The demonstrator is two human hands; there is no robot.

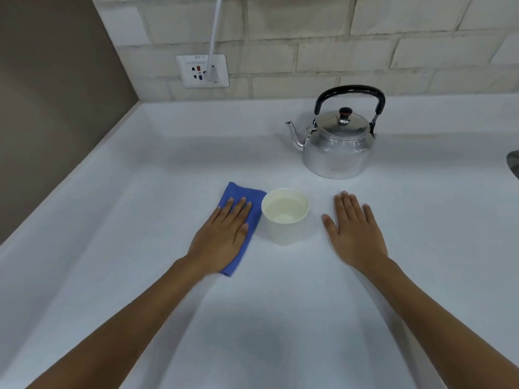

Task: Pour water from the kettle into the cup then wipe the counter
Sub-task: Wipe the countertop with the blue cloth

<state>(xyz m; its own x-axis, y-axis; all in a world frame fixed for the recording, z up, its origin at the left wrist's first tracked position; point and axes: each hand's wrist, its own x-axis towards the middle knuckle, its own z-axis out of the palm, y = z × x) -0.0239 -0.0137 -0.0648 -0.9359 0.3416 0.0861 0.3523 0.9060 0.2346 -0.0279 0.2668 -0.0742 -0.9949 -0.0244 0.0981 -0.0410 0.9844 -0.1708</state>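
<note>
A white paper cup (285,228) with water in it stands upright on the white counter (140,192). Touching its left side lies a folded blue cloth (241,192). My left hand (222,237) rests flat on the cloth, fingers stretched out, covering most of it. My right hand (354,231) lies flat and open on the bare counter to the right of the cup, apart from it. A shiny metal kettle (337,147) with a black handle stands upright behind the cup to the right, spout pointing left.
A tiled wall runs along the back, with a white socket (202,71) and a plugged-in white cable (214,32). A brown wall closes the left side. A dark rounded object (514,161) shows at the right edge.
</note>
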